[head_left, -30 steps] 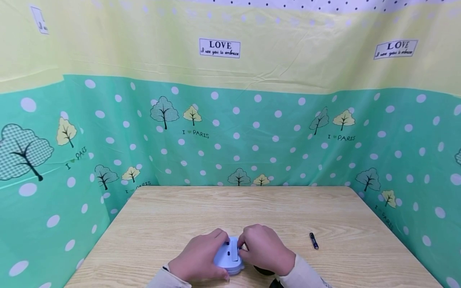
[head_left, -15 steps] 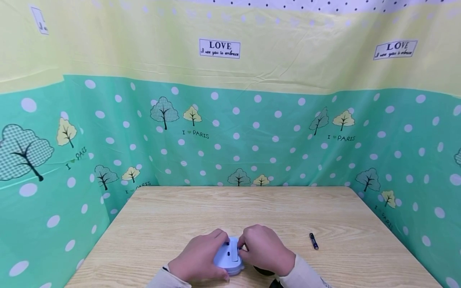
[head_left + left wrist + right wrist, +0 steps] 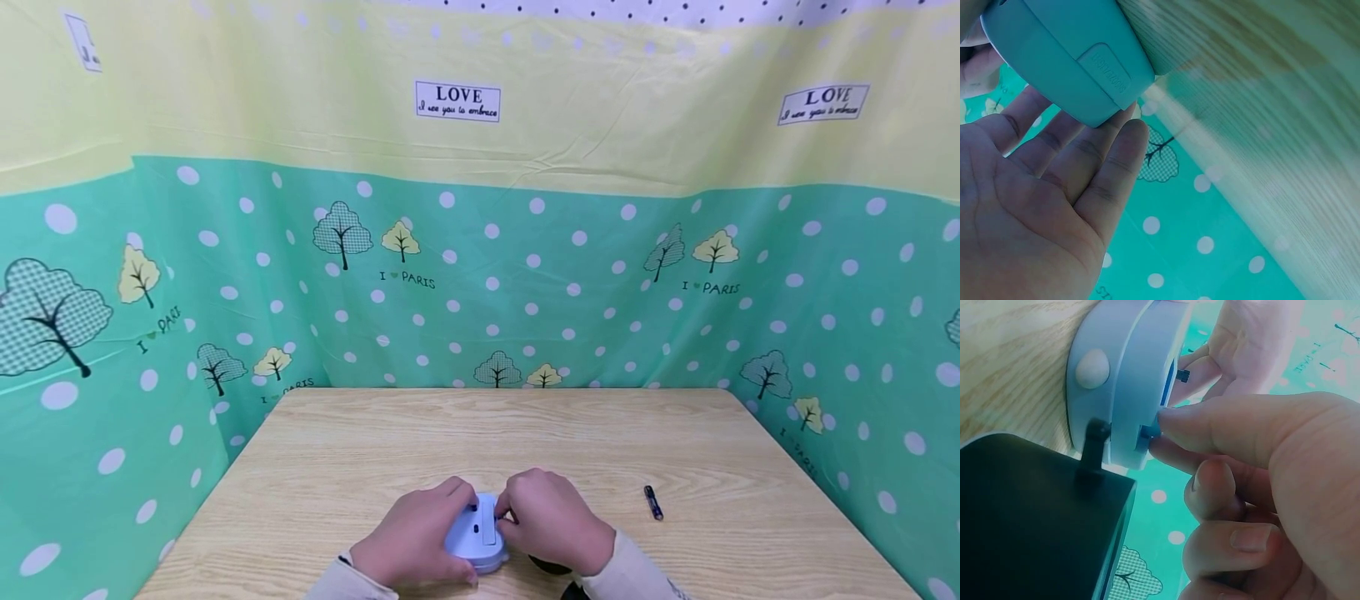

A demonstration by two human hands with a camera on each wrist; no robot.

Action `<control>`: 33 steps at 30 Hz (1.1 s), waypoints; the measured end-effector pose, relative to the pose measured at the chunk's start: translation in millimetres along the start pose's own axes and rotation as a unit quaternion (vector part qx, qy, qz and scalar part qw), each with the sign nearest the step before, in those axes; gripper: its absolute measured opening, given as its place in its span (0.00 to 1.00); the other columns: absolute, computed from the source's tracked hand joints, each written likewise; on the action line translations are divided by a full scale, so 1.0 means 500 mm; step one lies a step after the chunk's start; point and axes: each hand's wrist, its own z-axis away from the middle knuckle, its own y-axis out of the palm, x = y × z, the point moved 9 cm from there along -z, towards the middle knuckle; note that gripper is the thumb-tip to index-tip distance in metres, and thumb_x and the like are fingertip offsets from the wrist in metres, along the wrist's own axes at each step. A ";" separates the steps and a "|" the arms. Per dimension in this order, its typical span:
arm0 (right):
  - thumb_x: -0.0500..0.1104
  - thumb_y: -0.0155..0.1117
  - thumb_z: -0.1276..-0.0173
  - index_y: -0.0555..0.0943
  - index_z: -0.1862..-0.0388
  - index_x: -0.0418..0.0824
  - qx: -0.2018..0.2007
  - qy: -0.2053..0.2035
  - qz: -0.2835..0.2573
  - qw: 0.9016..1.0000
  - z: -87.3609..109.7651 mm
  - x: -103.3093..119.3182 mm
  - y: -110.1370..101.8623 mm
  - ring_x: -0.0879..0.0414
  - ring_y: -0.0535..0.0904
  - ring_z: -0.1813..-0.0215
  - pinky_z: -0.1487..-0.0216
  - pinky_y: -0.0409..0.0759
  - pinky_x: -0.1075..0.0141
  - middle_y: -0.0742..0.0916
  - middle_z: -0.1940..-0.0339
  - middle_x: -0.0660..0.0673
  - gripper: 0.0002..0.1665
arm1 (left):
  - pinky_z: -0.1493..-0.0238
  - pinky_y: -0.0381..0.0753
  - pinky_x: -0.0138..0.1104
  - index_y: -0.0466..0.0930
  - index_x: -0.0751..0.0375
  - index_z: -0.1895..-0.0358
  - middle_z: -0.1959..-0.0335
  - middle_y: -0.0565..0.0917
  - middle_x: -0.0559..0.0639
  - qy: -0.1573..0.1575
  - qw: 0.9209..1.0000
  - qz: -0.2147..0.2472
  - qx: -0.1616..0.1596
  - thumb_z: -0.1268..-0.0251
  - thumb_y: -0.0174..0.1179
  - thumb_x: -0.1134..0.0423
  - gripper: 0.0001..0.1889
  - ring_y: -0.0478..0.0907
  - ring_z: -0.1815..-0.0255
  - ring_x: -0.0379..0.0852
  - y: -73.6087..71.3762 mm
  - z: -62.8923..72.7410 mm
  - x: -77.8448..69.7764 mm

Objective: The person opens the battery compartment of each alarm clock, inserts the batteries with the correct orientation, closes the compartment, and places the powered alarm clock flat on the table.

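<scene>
A light-blue alarm clock lies back side up near the table's front edge, its face not in view. On its back are small black knobs and a raised strip. My left hand holds it from the left, with the thumb at the near side; in the left wrist view, several fingers lie along its edge. From the other side my right hand reaches over it. In the right wrist view, thumb and forefinger pinch a small blue tab at the edge, beside a black knob.
A small dark stick-like object lies on the wooden table, right of the hands. A black item sits under the right wrist, partly hidden in the head view. Printed green and yellow cloth hangs around the table.
</scene>
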 end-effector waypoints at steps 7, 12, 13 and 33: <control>0.44 0.77 0.39 0.93 0.69 0.54 0.000 0.000 0.001 1.000 0.000 0.000 0.000 0.73 0.73 0.75 0.69 0.76 0.73 0.87 0.74 0.63 0.03 | 0.59 0.77 0.30 0.74 0.42 0.43 0.47 0.78 0.34 0.000 1.000 0.002 0.000 0.60 0.79 0.32 0.40 0.74 0.60 0.32 -0.001 0.000 0.000; 0.44 0.77 0.39 0.93 0.69 0.54 -0.001 -0.005 0.005 1.000 0.000 0.000 0.000 0.74 0.76 0.72 0.67 0.79 0.72 0.88 0.74 0.63 0.04 | 0.59 0.77 0.30 0.74 0.42 0.43 0.47 0.78 0.34 0.002 1.000 0.001 -0.002 0.60 0.79 0.32 0.40 0.74 0.60 0.31 -0.002 0.001 -0.001; 0.44 0.77 0.39 0.93 0.70 0.54 -0.002 -0.007 0.006 1.000 0.001 0.001 0.000 0.74 0.77 0.71 0.67 0.79 0.72 0.89 0.73 0.63 0.03 | 0.59 0.77 0.30 0.74 0.42 0.43 0.47 0.78 0.34 0.002 1.000 0.000 -0.002 0.60 0.79 0.32 0.40 0.74 0.61 0.31 -0.002 0.001 -0.001; 0.44 0.79 0.39 0.94 0.70 0.54 -0.012 -0.021 0.022 0.999 0.003 0.003 -0.002 0.76 0.78 0.70 0.67 0.80 0.75 0.89 0.73 0.63 0.03 | 0.60 0.78 0.30 0.74 0.43 0.44 0.47 0.78 0.34 0.009 1.000 -0.004 -0.010 0.61 0.79 0.32 0.40 0.74 0.61 0.31 -0.003 0.001 -0.002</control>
